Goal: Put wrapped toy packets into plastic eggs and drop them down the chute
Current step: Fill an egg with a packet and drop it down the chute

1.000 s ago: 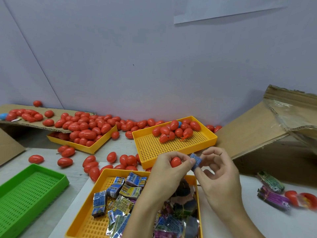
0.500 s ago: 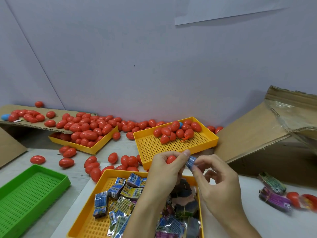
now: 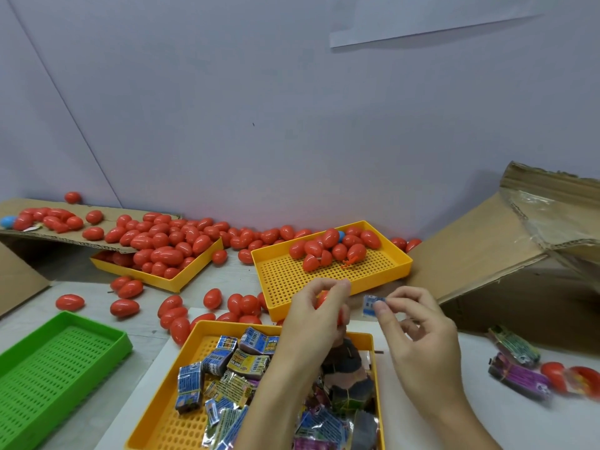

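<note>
Left hand [image 3: 313,315] grips a red egg [image 3: 324,298], steadying it for loading; right hand [image 3: 418,323] pinches a blue packet [image 3: 370,305] just beside it, apart

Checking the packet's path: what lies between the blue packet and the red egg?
Nothing, in the head view: an open gap separates the blue packet, pinched by the right hand, from the red egg in the left hand.

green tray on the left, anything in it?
No, the green tray shows only its bare slotted floor, while the red eggs nearest it lie outside on the table.
</note>
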`<state>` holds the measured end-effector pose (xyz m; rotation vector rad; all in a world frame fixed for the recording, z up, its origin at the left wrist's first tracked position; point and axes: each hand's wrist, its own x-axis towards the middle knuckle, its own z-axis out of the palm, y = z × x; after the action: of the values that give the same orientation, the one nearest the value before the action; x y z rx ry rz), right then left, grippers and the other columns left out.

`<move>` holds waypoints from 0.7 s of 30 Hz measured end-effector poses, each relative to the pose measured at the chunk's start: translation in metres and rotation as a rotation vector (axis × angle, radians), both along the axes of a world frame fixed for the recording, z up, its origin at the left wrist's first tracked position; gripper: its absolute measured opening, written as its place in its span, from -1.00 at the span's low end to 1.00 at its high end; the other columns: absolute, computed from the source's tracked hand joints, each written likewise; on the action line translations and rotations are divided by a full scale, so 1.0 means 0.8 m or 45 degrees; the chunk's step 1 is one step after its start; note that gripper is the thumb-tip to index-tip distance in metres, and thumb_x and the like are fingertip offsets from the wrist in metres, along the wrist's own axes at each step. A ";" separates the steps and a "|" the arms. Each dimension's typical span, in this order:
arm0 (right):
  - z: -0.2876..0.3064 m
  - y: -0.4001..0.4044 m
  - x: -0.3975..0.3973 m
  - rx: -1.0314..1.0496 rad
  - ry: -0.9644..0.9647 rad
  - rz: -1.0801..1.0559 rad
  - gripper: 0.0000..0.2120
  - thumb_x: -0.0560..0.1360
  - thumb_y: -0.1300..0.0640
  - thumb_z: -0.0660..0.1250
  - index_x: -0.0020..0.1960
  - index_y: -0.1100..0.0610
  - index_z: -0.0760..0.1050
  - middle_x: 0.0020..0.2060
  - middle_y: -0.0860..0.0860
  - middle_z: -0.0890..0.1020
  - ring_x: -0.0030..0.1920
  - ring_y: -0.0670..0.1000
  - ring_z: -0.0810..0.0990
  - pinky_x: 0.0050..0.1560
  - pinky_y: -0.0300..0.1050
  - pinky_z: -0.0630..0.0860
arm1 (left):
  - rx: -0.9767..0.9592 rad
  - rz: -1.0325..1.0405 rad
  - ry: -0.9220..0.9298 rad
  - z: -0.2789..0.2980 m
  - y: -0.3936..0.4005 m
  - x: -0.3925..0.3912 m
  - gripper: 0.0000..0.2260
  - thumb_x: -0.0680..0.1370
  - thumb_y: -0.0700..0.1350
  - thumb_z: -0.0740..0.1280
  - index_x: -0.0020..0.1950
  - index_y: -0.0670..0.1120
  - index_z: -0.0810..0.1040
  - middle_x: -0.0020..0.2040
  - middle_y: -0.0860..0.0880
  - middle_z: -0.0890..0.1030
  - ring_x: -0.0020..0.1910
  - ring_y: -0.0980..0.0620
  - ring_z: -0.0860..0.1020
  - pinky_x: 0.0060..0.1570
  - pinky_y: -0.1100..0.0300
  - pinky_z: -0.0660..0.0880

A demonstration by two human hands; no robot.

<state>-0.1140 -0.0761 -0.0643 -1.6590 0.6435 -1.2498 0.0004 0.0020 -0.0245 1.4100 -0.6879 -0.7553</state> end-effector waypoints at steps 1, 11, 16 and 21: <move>-0.002 -0.004 -0.001 0.067 -0.020 0.001 -0.84 0.49 0.20 0.42 -0.18 -0.05 0.63 -0.15 -0.16 0.58 -0.12 -0.06 0.59 -0.28 -0.23 0.54 | 0.008 0.017 0.049 0.000 -0.002 0.002 -0.91 0.64 -0.14 0.24 0.01 -0.09 0.52 -0.40 -0.01 0.52 -0.50 0.11 0.38 -0.53 0.27 0.29; -0.006 -0.023 -0.002 0.531 -0.139 0.100 -0.91 0.49 0.12 0.40 -0.06 0.08 0.69 -0.44 -0.02 0.56 -0.35 -0.07 0.48 -0.31 -0.14 0.45 | 0.071 0.014 -0.296 -0.004 0.007 0.000 -0.82 0.63 -0.08 0.30 0.23 0.09 0.48 -0.08 -0.07 0.62 -0.37 0.21 0.53 -0.28 0.36 0.50; -0.005 -0.025 -0.001 0.627 -0.196 0.075 -0.92 0.51 0.12 0.38 -0.04 0.01 0.64 -0.43 0.03 0.60 -0.39 -0.09 0.49 -0.35 -0.16 0.44 | -0.008 0.026 -0.159 0.000 0.004 -0.002 -0.90 0.64 -0.06 0.30 0.14 0.02 0.54 -0.09 -0.04 0.67 -0.24 0.06 0.65 -0.31 0.27 0.53; -0.008 -0.025 -0.001 0.600 -0.185 0.093 -0.90 0.50 0.14 0.40 0.00 0.05 0.65 -0.43 0.02 0.61 -0.39 -0.10 0.51 -0.39 -0.21 0.45 | 0.031 -0.047 -0.009 -0.006 0.003 0.000 -0.88 0.61 -0.11 0.36 0.12 0.01 0.65 -0.15 -0.03 0.70 -0.22 0.06 0.65 -0.25 0.28 0.53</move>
<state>-0.1149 -0.0957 -0.0704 -1.1814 0.7161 -1.0555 0.0006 0.0047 -0.0290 1.4262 -0.7143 -0.7905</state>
